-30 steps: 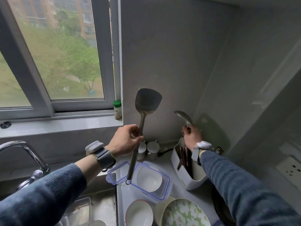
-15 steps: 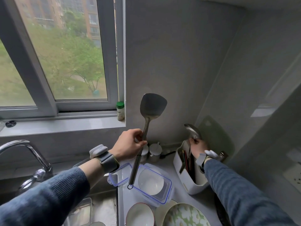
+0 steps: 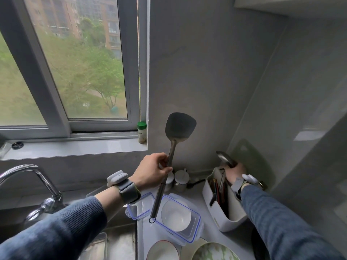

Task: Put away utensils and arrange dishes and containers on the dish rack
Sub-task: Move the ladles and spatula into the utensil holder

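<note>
My left hand [image 3: 153, 170] grips the handle of a steel spatula [image 3: 179, 128], held upright with the blade up, above a clear blue-rimmed container [image 3: 194, 228]. My right hand [image 3: 234, 172] is closed on a metal ladle [image 3: 224, 158] whose handle goes down into the white utensil holder [image 3: 221, 220] in the corner. Several dark utensils stand in that holder. A white bowl [image 3: 175, 214] sits inside the container.
Two small white lidded pots [image 3: 181, 177] stand by the wall. Bowls [image 3: 162, 250] and a green patterned plate [image 3: 214, 252] lie at the bottom edge. A tap [image 3: 30, 174] and sink are at left, a spice jar [image 3: 141, 132] on the sill, a cutting board [image 3: 251, 162] against the right wall.
My right hand has lowered the ladle into the utensil holder. My left hand with the spatula has stayed roughly in place while the view shifted.
</note>
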The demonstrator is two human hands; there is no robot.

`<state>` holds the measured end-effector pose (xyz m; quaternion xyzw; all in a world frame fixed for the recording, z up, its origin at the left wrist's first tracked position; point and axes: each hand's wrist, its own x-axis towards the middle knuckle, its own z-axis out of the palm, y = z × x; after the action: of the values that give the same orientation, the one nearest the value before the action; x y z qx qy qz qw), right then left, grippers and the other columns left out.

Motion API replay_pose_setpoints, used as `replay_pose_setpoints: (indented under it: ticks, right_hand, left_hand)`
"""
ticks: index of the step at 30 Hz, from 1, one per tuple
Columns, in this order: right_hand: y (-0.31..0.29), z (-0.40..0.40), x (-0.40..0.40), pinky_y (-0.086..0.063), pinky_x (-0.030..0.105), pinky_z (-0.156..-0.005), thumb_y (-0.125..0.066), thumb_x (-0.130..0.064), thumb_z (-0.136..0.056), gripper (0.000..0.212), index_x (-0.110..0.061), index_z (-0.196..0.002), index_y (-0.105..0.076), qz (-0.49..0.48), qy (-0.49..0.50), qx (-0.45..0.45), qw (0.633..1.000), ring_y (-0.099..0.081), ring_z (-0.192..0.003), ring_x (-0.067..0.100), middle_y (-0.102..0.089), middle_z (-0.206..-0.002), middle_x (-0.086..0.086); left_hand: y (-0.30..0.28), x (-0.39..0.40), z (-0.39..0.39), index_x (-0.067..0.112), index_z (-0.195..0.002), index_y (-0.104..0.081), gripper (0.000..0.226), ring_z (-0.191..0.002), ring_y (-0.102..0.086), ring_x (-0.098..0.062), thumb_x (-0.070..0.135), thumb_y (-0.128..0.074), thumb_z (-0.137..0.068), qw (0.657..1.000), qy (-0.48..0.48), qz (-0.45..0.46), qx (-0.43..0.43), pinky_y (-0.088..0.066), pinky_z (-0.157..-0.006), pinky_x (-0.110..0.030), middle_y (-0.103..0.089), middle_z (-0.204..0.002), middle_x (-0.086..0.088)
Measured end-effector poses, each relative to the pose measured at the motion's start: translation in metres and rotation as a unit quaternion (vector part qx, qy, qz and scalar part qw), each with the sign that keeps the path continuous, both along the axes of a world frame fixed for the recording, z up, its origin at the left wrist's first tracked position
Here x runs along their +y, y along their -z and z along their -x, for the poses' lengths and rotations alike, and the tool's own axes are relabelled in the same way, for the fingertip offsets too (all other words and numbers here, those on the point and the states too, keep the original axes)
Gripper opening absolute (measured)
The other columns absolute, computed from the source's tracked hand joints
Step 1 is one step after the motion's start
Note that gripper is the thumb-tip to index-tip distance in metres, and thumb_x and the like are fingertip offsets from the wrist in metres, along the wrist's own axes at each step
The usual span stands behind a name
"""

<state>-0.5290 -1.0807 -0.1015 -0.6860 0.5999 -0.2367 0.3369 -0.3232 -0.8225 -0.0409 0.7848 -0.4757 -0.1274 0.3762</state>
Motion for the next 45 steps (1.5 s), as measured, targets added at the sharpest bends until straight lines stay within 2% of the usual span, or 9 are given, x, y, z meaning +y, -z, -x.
replay_pose_setpoints:
  ticks: [5,12,16,20,24,27,32,40,45]
  right_hand:
    - [-0.002,0.010,0.002,-0.051,0.033,-0.078,-0.068,-0.028,-0.089,0.018,-0.014,-0.100,-0.072,0.013,-0.018,0.005,1.000,-0.070,-0.094,0.034,-0.074,-0.094,0.012]
    - [-0.022,0.027,0.022,-0.049,0.031,-0.083,-0.074,-0.065,-0.075,0.051,-0.021,-0.099,-0.066,0.040,0.004,-0.041,0.998,-0.065,-0.088,0.026,-0.071,-0.092,0.001]
    - [-0.031,0.031,0.031,-0.050,0.033,-0.090,-0.082,-0.032,-0.079,0.051,-0.010,-0.120,-0.061,0.074,-0.003,-0.049,0.996,-0.065,-0.108,0.031,-0.069,-0.114,0.011]
    - [-0.041,0.027,0.041,-0.051,0.038,-0.093,-0.088,-0.032,-0.070,0.062,-0.017,-0.122,-0.056,0.127,0.005,-0.036,0.991,-0.061,-0.108,0.030,-0.062,-0.119,0.010]
    - [-0.064,0.014,0.059,-0.047,0.030,-0.076,-0.086,-0.027,-0.071,0.048,-0.021,-0.108,-0.056,0.182,-0.007,-0.047,0.982,-0.059,-0.087,0.023,-0.059,-0.101,0.003]
    - [-0.086,-0.005,0.084,-0.051,0.028,-0.069,-0.087,-0.021,-0.073,0.036,-0.020,-0.101,-0.064,0.090,-0.129,-0.118,0.981,-0.061,-0.069,0.014,-0.065,-0.078,-0.002]
    - [-0.110,-0.037,0.123,-0.047,0.019,-0.050,-0.084,-0.031,-0.080,0.033,-0.015,-0.106,-0.072,-0.080,-0.257,-0.163,0.949,-0.068,-0.067,0.009,-0.078,-0.095,0.001]
    - [-0.117,-0.059,0.111,-0.049,0.020,-0.043,-0.062,-0.013,-0.097,0.017,-0.008,-0.083,-0.068,-0.050,-0.191,-0.229,0.953,-0.064,-0.056,0.011,-0.075,-0.081,0.009]
    - [-0.121,-0.049,0.058,-0.056,0.033,-0.049,-0.070,-0.033,-0.088,0.030,-0.012,-0.066,-0.069,0.082,-0.058,-0.163,0.981,-0.069,-0.053,0.023,-0.075,-0.067,0.010]
  left_hand:
    - [-0.001,0.002,0.000,0.027,-0.083,-0.067,0.011,-0.076,-0.066,-0.009,0.030,-0.076,-0.087,1.000,0.004,0.002,0.006,-0.055,-0.072,-0.026,-0.070,-0.081,0.012]
    - [-0.002,0.001,0.004,0.030,-0.078,-0.064,0.015,-0.074,-0.069,-0.009,0.030,-0.077,-0.086,1.000,0.026,0.008,0.008,-0.058,-0.073,-0.030,-0.072,-0.080,0.011]
    - [-0.005,0.001,0.007,0.026,-0.082,-0.068,0.012,-0.073,-0.068,-0.008,0.030,-0.077,-0.086,0.999,0.044,0.008,0.005,-0.055,-0.070,-0.026,-0.071,-0.079,0.012]
    - [-0.007,0.005,0.008,0.031,-0.081,-0.066,0.013,-0.073,-0.066,-0.005,0.031,-0.077,-0.087,0.998,0.056,0.012,0.007,-0.046,-0.064,-0.014,-0.071,-0.081,0.013]
    - [-0.011,0.010,0.009,0.034,-0.077,-0.063,0.018,-0.074,-0.064,-0.004,0.031,-0.078,-0.087,0.998,0.065,0.018,0.005,-0.046,-0.066,-0.015,-0.070,-0.080,0.014]
    - [-0.012,0.013,0.010,0.034,-0.072,-0.060,0.023,-0.072,-0.062,-0.003,0.030,-0.077,-0.086,0.998,0.065,0.020,-0.002,-0.048,-0.069,-0.020,-0.069,-0.078,0.014]
    - [-0.012,0.013,0.013,0.023,-0.079,-0.064,0.016,-0.073,-0.068,-0.015,0.030,-0.075,-0.087,0.994,0.104,-0.002,0.011,-0.057,-0.072,-0.033,-0.071,-0.078,0.006]
    - [-0.007,0.010,0.020,0.024,-0.107,-0.071,0.021,-0.081,-0.066,0.006,0.033,-0.076,-0.089,0.994,0.112,-0.015,0.016,-0.054,-0.080,-0.018,-0.074,-0.096,0.015]
    - [-0.007,0.011,0.003,0.028,-0.113,-0.067,0.031,-0.086,-0.066,0.001,0.039,-0.077,-0.085,0.996,0.082,-0.040,0.015,-0.051,-0.083,-0.019,-0.070,-0.105,0.015]
